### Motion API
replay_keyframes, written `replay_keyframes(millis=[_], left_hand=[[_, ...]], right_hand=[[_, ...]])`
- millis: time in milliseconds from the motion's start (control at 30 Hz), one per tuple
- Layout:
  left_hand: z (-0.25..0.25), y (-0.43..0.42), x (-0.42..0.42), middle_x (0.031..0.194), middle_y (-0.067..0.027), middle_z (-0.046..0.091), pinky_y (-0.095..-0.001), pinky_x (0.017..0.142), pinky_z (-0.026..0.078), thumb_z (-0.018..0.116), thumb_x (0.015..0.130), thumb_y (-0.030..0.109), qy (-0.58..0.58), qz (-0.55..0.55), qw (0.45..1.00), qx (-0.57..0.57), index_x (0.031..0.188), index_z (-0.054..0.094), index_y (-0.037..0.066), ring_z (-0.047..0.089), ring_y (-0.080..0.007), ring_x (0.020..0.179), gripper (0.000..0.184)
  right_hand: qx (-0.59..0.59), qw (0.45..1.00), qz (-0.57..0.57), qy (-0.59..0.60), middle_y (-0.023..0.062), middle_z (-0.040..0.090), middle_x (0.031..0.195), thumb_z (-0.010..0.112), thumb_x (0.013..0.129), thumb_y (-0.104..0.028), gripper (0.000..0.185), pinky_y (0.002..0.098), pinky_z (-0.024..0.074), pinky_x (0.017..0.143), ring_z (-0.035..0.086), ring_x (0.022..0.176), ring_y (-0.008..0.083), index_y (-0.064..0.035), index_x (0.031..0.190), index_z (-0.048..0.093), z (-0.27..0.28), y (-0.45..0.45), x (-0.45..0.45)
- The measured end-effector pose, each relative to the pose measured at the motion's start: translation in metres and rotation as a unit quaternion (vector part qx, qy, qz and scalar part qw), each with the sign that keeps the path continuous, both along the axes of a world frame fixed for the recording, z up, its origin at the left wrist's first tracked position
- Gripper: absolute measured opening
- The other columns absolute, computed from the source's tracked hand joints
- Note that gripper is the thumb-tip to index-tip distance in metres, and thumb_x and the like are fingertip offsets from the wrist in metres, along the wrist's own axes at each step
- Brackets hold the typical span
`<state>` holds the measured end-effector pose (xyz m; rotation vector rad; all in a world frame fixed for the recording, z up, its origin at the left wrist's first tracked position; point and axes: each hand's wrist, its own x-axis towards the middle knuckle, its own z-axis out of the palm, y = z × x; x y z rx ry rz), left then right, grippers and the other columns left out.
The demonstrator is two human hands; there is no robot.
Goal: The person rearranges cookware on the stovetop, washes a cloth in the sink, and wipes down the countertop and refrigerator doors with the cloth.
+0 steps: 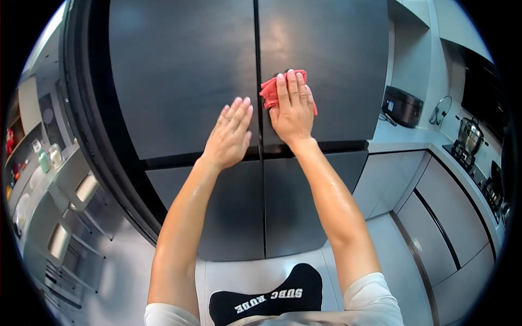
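A dark grey refrigerator (182,70) with several doors fills the middle of the head view. My right hand (293,111) presses a folded red cloth (269,93) flat against the upper right door, close to the centre gap. Part of the cloth is hidden under my fingers. Left of that gap, my left hand (229,133) is stretched out with its fingers straight, holding nothing. It is in front of the upper left door; whether it touches the surface I cannot tell.
A counter (399,136) on the right bears a black rice cooker (402,106) and, further along, a steel pot (470,136) on a gas stove (459,155). At the left stand chairs (87,190) beside a table with bottles (43,161).
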<state>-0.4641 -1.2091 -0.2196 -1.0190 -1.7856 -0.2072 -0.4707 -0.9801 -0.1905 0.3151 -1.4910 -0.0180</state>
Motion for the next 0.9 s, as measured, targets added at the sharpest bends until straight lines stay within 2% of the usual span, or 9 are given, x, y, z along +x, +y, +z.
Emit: replay_keyframes(millis=[133, 267, 367, 567, 700, 733, 767, 833, 900], left_hand=[[0.000, -0.041, 0.006, 0.170, -0.0196, 0.036, -0.0496, 0.131, 0.024, 0.066, 0.098, 0.021, 0.023, 0.060, 0.997, 0.047, 0.160, 0.042, -0.002, 0.030, -0.0357, 0.161, 0.070], [0.003, -0.075, -0.008, 0.170, -0.0204, 0.036, -0.0494, 0.131, 0.024, 0.067, 0.098, 0.024, 0.053, 0.117, 0.987, 0.096, 0.159, 0.042, -0.004, 0.030, -0.0362, 0.160, 0.072], [0.012, -0.094, -0.014, 0.170, -0.0218, 0.036, -0.0492, 0.131, 0.024, 0.068, 0.097, 0.025, 0.068, 0.133, 0.982, 0.113, 0.159, 0.042, -0.004, 0.030, -0.0372, 0.160, 0.073], [0.013, -0.111, -0.026, 0.171, -0.0220, 0.034, -0.0507, 0.130, 0.024, 0.067, 0.097, 0.031, 0.084, 0.113, 0.984, 0.108, 0.160, 0.041, -0.005, 0.028, -0.0382, 0.161, 0.077], [0.010, -0.112, -0.030, 0.170, -0.0210, 0.037, -0.0512, 0.129, 0.025, 0.066, 0.098, 0.035, 0.079, 0.112, 0.984, 0.116, 0.157, 0.045, -0.005, 0.031, -0.0384, 0.160, 0.074], [0.006, -0.123, -0.048, 0.169, -0.0204, 0.037, -0.0492, 0.129, 0.027, 0.066, 0.098, 0.039, 0.122, 0.070, 0.986, 0.091, 0.158, 0.043, -0.004, 0.034, -0.0378, 0.158, 0.077], [0.005, -0.122, -0.052, 0.164, -0.0204, 0.047, -0.0517, 0.129, 0.028, 0.068, 0.094, 0.036, 0.111, 0.007, 0.986, 0.125, 0.148, 0.059, 0.000, 0.038, -0.0368, 0.156, 0.065], [0.012, -0.126, -0.026, 0.164, -0.0222, 0.043, -0.0464, 0.126, 0.032, 0.069, 0.097, 0.041, 0.056, 0.048, 0.993, 0.094, 0.160, 0.040, -0.001, 0.039, -0.0367, 0.154, 0.080], [0.008, -0.134, -0.024, 0.165, -0.0220, 0.042, -0.0470, 0.127, 0.031, 0.069, 0.097, 0.038, 0.030, 0.038, 0.996, 0.081, 0.159, 0.042, -0.002, 0.039, -0.0366, 0.155, 0.079]], right_hand=[[-0.055, 0.992, 0.043, 0.102, 0.0213, 0.059, 0.149, 0.065, 0.097, -0.017, 0.055, 0.0514, 0.0416, 0.117, 0.053, 0.143, 0.0403, -0.0029, 0.149, 0.055, 0.058, -0.007, -0.001], [-0.029, 0.985, 0.115, 0.121, 0.0222, 0.062, 0.144, 0.066, 0.096, -0.013, 0.047, 0.0518, 0.0437, 0.115, 0.055, 0.141, 0.0427, -0.0025, 0.141, 0.057, 0.116, -0.059, -0.013], [-0.065, 0.971, 0.155, 0.170, 0.0246, 0.062, 0.142, 0.066, 0.095, -0.010, 0.047, 0.0582, 0.0427, 0.113, 0.053, 0.141, 0.0473, 0.0000, 0.140, 0.056, 0.159, -0.099, -0.028], [-0.173, 0.972, 0.013, 0.161, 0.0319, 0.052, 0.154, 0.057, 0.098, -0.012, 0.049, 0.0602, 0.0371, 0.119, 0.048, 0.145, 0.0500, 0.0072, 0.143, 0.050, 0.209, -0.167, -0.057], [-0.070, 0.992, 0.073, 0.081, 0.0353, 0.045, 0.159, 0.047, 0.101, -0.019, 0.056, 0.0554, 0.0250, 0.129, 0.038, 0.154, 0.0478, 0.0103, 0.149, 0.047, 0.211, -0.282, -0.056], [0.008, 0.991, 0.113, 0.066, 0.0317, 0.042, 0.163, 0.045, 0.102, -0.019, 0.058, 0.0548, 0.0232, 0.130, 0.034, 0.157, 0.0441, 0.0092, 0.153, 0.046, 0.198, -0.335, -0.063], [0.045, 0.992, 0.110, 0.043, 0.0262, 0.040, 0.167, 0.042, 0.103, -0.020, 0.059, 0.0537, 0.0207, 0.131, 0.031, 0.160, 0.0396, 0.0064, 0.156, 0.045, 0.191, -0.355, -0.060], [0.107, 0.991, 0.068, 0.043, 0.0170, 0.040, 0.170, 0.047, 0.105, -0.028, 0.060, 0.0511, 0.0164, 0.132, 0.029, 0.162, 0.0318, -0.0008, 0.159, 0.045, 0.180, -0.380, -0.062], [0.160, 0.986, 0.031, 0.039, 0.0150, 0.039, 0.171, 0.053, 0.105, -0.036, 0.064, 0.0507, 0.0162, 0.132, 0.028, 0.162, 0.0294, -0.0050, 0.160, 0.046, 0.170, -0.379, -0.058]])
